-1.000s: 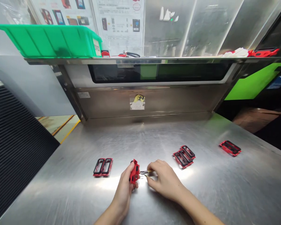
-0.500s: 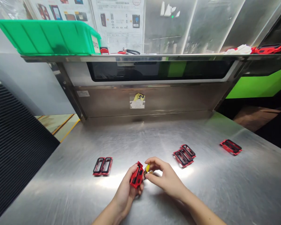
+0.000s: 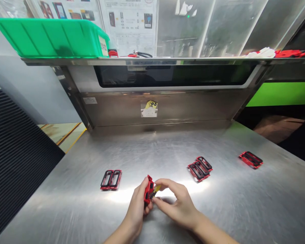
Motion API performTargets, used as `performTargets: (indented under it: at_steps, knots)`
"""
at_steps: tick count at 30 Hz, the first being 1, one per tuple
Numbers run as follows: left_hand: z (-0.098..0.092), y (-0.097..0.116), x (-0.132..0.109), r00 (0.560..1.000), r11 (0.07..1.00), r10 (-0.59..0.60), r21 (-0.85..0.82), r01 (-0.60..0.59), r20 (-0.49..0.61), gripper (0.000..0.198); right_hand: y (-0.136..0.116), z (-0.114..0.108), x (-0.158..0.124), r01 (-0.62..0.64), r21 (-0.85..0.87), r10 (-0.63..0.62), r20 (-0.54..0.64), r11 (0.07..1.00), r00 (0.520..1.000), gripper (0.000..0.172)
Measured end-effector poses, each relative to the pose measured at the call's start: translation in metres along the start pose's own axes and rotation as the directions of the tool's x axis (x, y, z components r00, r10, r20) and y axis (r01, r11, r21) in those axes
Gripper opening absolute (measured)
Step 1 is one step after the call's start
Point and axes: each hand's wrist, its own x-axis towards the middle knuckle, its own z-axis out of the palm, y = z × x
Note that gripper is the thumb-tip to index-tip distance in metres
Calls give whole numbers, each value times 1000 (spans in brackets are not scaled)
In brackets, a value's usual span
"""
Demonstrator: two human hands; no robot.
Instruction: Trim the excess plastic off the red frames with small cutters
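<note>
Left hand (image 3: 138, 211) grips red frame (image 3: 148, 191); right hand (image 3: 178, 203) pinches yellow tool (image 3: 156, 189) against it. Likely trimming; needs steady hold.

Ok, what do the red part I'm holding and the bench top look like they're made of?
Red part: probably moulded plastic; even matte red colour, thin frame-like shape.
Bench top: looks like brushed stainless steel; grey, streaky glare, fine scratches.

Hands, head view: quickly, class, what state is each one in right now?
Left hand: closed on the red frame, held on edge.
Right hand: closed, pinching a small yellow tool against the red frame.
</note>
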Motion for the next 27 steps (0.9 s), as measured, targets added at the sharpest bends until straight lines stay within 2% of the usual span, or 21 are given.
performTargets:
  at_steps: [5,14,20,27]
  knots:
    - [3,4,-4,999,1000,-13,7,13,-40,55,1,1,1,3,-10,-3,29,1000,1000,21]
    - [4,6,-3,999,1000,-10,20,11,-40,57,0,3,2,28,9,-29,49,1000,998,19]
    - [5,6,-4,999,1000,12,-8,-12,-42,56,1,3,2,45,-110,-37,69,993,997,17]
    - [5,6,-4,999,1000,4,-3,-4,-53,53,-1,2,3,44,-100,-33,106,994,994,14]
